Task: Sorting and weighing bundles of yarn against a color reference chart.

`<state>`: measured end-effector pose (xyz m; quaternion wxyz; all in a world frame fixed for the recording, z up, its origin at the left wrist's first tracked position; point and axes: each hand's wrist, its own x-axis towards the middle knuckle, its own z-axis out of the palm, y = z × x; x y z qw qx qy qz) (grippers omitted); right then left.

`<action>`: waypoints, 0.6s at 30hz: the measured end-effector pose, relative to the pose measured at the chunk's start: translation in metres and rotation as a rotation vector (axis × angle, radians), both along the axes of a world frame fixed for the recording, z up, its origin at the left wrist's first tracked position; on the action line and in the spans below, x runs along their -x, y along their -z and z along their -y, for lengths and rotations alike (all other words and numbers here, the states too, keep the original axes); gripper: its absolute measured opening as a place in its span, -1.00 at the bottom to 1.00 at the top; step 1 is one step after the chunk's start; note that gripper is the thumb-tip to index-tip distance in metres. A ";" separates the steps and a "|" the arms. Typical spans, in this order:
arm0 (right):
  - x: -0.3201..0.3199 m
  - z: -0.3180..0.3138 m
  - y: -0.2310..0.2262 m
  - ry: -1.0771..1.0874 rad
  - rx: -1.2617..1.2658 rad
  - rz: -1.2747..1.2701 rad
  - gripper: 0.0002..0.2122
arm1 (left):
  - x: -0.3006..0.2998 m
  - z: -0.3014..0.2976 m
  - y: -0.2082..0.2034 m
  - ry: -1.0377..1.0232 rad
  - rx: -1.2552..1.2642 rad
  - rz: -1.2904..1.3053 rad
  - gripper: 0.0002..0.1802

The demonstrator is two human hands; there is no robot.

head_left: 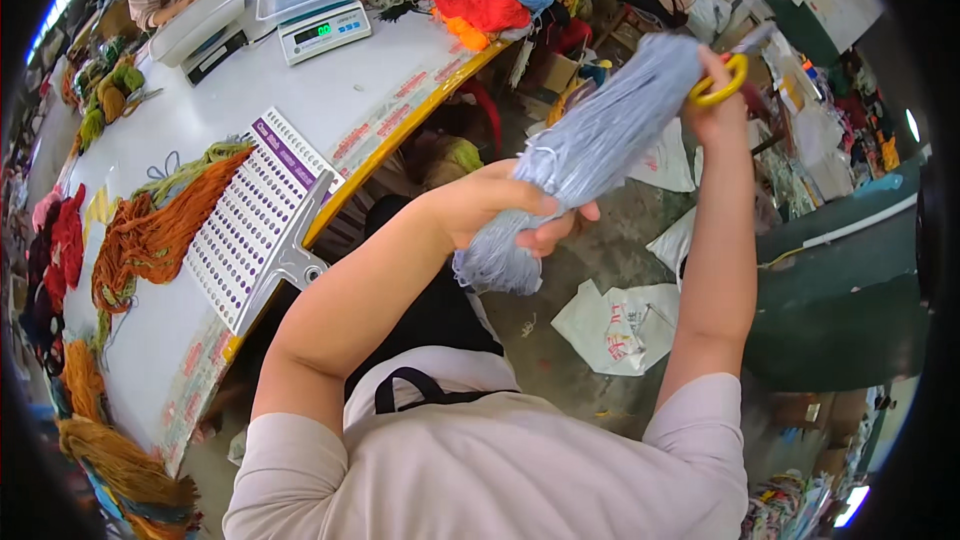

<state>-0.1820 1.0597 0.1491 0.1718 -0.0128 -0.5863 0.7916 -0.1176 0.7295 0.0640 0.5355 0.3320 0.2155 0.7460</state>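
Note:
A thick skein of pale grey-blue thread (pixel 620 110) is held up in front of my body, slanting from lower left to upper right. My left hand (pixel 510 208) is closed around its lower part, and the loose strand ends hang below the fist. At the skein's upper end is my right hand (pixel 718 105), closed on yellow-handled scissors (pixel 735 72) whose blades point away to the upper right. Its fingers also touch the threads there; how firmly they grip them is hidden.
Left of me, a white table (pixel 250 90) with a yellow edge carries a clipboard chart (pixel 255 215), orange yarn (pixel 170 225), a digital scale (pixel 325 35) and a plastic tray (pixel 200 20). Yarn heaps (pixel 480 5) lie farther back. Two people sit beyond. A white sack (pixel 615 325) lies on the floor.

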 end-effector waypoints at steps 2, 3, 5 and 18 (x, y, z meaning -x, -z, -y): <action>-0.009 -0.009 0.055 0.134 -0.238 0.173 -0.77 | -0.003 0.008 -0.005 -0.135 0.002 -0.146 -0.56; -0.021 -0.016 0.081 0.213 -0.350 0.213 -0.74 | -0.006 0.008 -0.006 -0.168 0.010 -0.115 -0.59; -0.045 -0.035 0.131 0.315 -0.465 0.206 -0.78 | -0.008 0.002 -0.002 -0.262 0.058 -0.109 -0.62; -0.234 0.174 0.156 -0.660 -0.106 0.262 -0.32 | 0.006 -0.027 0.039 -0.828 0.545 0.162 -0.46</action>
